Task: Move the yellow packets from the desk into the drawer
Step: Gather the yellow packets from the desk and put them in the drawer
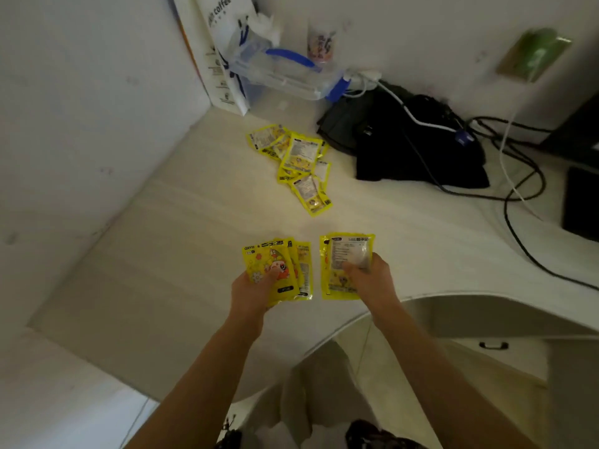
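My left hand [256, 291] grips a fanned stack of yellow packets [285, 264] above the desk's front part, thumb on the top one. My right hand [372, 277] holds another yellow packet [340, 254], its printed back side facing up, just to the right of the left stack. Farther back on the white desk [194, 222] lies a loose pile of several yellow packets [298, 160], some overlapping. A drawer front with a dark handle [493, 345] shows under the desk at the lower right; it looks closed.
A black bag [405, 140] with cables [518, 176] lies right of the pile. A clear plastic box with blue handle [285, 72] and a white paper coffee bag [223, 50] stand at the back. White walls close the left and back. The desk's curved front edge [405, 303] runs beneath my right hand.
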